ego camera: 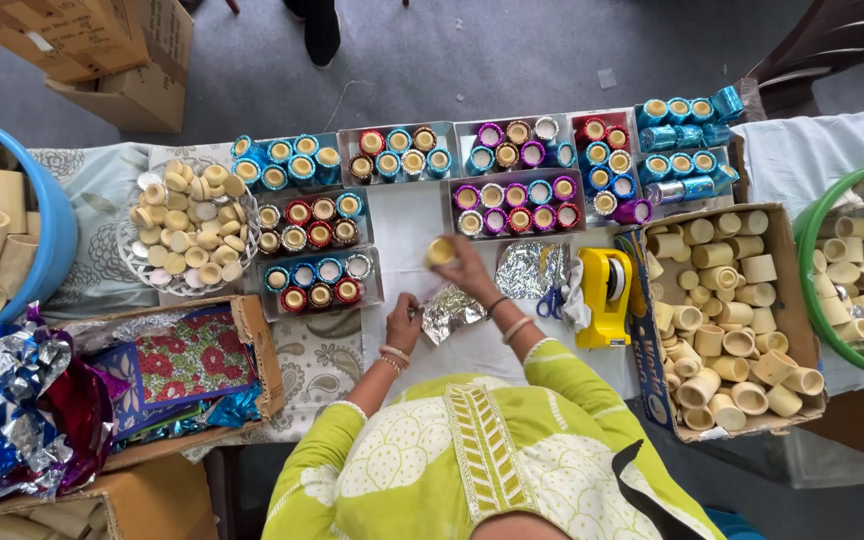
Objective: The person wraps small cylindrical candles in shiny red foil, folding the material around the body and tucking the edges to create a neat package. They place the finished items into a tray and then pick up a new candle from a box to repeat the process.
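My right hand (467,268) was closed around a small cream cup (441,251), holding it just above the white cloth (407,215) in the middle of the table. My left hand (404,322) was lower and nearer to me, with its fingers pinched together on the edge of a crumpled piece of silver foil (450,312) that lay on the cloth. The two hands were near each other but apart.

To do this step well, I judged that I should flatten the foil first, keep the cup upright with its open mouth up, and hold it by the sides so that the foil could go round evenly without tearing.

The free room was small. Just beyond the cup stood the trays of foil-covered cups (517,207), and on my left side more such trays (317,283), so a wide move would knock them. On my right, another sheet of silver foil (532,267), blue scissors (552,301) and a yellow tape dispenser (605,296) lay close to my forearm. Behind them was a cardboard box of plain cups (727,320). I thought the safest way was to keep my elbows in and work only over the bare cloth in front of me.
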